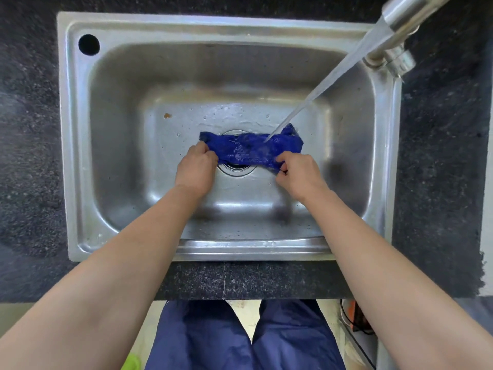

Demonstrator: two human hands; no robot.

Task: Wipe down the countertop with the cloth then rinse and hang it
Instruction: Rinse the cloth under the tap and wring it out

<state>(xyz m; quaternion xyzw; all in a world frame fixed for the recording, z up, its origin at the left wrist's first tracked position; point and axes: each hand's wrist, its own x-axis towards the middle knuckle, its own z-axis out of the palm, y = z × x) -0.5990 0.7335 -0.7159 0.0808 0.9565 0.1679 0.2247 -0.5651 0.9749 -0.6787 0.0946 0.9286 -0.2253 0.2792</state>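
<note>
- Two hands are stretching the blue cloth [250, 150] over the sink [80, 156] drain, under the tap stream [320, 86].
- Left hand [196, 170] fingers [204, 149] are curling around its left end; right hand [300, 172] is pinching the right end.
- Cloth is likely handling limp, soaked, heavier; gripping the ends is suiting wringing.

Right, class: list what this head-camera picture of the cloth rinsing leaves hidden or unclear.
Head view:
- Drain: mostly covered by the blue cloth.
- Faucet: cut off by the top edge.
- Green object: cut off by the bottom edge, unidentifiable.
- Orange item: partly behind the right forearm.
</note>
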